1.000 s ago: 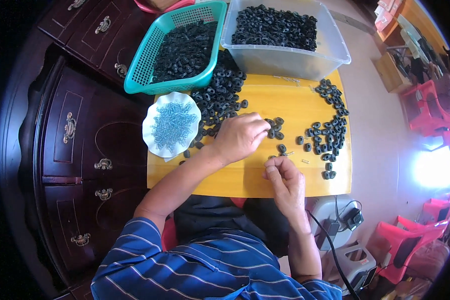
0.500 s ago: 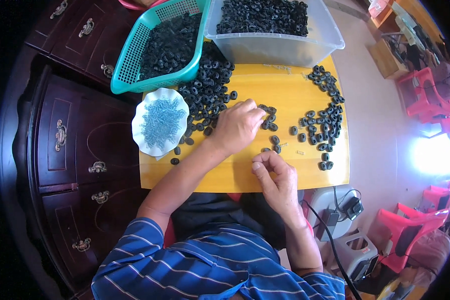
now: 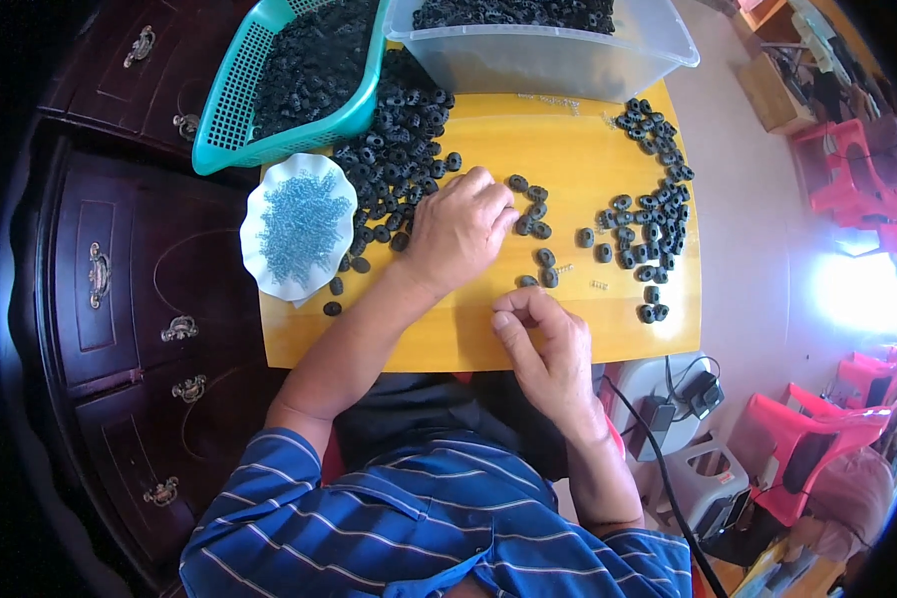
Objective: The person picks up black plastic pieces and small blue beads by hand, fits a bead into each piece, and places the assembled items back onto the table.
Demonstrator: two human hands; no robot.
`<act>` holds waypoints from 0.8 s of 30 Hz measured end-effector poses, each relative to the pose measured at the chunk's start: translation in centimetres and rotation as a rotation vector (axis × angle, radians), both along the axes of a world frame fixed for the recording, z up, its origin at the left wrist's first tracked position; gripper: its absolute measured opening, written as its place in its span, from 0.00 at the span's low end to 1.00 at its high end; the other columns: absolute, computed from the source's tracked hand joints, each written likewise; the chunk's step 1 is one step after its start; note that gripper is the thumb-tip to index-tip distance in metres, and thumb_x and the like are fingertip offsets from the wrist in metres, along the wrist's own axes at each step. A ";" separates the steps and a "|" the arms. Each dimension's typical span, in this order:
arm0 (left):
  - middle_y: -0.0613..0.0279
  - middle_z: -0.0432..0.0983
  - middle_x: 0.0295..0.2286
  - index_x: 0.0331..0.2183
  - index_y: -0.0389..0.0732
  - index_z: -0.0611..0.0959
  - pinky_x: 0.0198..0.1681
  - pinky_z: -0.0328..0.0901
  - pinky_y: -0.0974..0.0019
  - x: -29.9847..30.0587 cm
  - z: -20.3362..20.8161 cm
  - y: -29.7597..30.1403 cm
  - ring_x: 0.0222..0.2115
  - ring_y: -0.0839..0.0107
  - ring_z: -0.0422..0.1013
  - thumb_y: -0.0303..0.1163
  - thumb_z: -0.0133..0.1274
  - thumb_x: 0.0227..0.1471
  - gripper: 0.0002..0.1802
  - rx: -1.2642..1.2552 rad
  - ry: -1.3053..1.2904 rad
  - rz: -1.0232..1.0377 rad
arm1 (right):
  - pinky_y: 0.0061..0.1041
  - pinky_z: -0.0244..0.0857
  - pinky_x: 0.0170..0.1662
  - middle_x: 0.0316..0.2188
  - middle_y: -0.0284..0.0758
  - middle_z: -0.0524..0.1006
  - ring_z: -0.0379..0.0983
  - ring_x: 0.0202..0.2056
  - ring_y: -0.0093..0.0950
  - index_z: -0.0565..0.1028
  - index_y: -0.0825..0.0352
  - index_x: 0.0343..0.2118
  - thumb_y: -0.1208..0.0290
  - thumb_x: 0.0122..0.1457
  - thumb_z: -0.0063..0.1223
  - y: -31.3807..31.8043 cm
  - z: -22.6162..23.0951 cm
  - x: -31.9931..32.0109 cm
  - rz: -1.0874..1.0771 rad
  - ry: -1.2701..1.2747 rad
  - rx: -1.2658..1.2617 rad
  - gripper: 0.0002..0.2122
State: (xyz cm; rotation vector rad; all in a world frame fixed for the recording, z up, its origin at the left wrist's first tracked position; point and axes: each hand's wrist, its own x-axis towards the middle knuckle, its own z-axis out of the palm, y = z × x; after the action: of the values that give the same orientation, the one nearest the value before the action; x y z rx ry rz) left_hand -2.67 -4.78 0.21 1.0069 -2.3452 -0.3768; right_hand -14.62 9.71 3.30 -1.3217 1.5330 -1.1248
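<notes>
My left hand point(image 3: 458, 231) is over the middle of the yellow table, fingers curled and closed; what they hold, if anything, is hidden. Its fingertips are beside a small group of black oval plastic pieces point(image 3: 537, 211). Nearer to me, my right hand point(image 3: 550, 349) has thumb and index finger pinched together, and anything between them is too small to make out. Just beyond that hand are a few more black pieces point(image 3: 547, 259) and small metal coil springs point(image 3: 600, 285). A heap of black pieces point(image 3: 394, 149) lies beyond and left of my left hand.
At left, a white wavy-edged dish point(image 3: 252, 244) holds many small springs. A green basket point(image 3: 205, 140) and a clear plastic bin point(image 3: 538, 70), both filled with black pieces, stand at the back. More black pieces point(image 3: 658, 214) are scattered along the right side. Dark drawers point(image 3: 120, 269) flank the table.
The view has shifted, so the table sits higher in it. My left hand has drawn back slightly from the small group of black pieces. My right hand keeps its pinch in about the same place.
</notes>
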 end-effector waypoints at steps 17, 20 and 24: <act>0.57 0.75 0.28 0.33 0.40 0.79 0.29 0.70 0.59 -0.3 0.7 1.2 0.27 0.56 0.75 0.23 0.58 0.47 0.08 0.171 0.215 -0.155 | 0.34 0.69 0.33 0.25 0.45 0.77 0.76 0.29 0.43 0.76 0.69 0.34 0.74 0.58 0.54 0.2 0.0 -0.4 -0.001 0.011 0.000 0.04; 0.58 0.75 0.28 0.34 0.40 0.82 0.30 0.71 0.58 -0.5 0.6 1.4 0.27 0.57 0.76 0.25 0.58 0.47 0.08 0.111 0.151 -0.147 | 0.34 0.69 0.33 0.25 0.44 0.76 0.76 0.29 0.43 0.76 0.69 0.34 0.74 0.58 0.54 0.1 0.0 -0.4 0.002 0.016 -0.008 0.05; 0.57 0.76 0.27 0.34 0.38 0.82 0.27 0.70 0.61 -0.4 0.1 1.2 0.25 0.58 0.75 0.22 0.58 0.47 0.08 0.041 0.114 -0.202 | 0.34 0.69 0.33 0.25 0.44 0.76 0.76 0.29 0.43 0.76 0.68 0.35 0.74 0.58 0.55 0.2 -0.1 -0.4 0.000 0.015 -0.001 0.05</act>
State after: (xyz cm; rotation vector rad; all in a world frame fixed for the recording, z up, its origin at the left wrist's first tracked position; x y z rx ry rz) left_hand -3.10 -3.59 0.27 0.7477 -2.3499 -0.5477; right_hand -15.03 9.88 3.22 -1.3336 1.5437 -1.1181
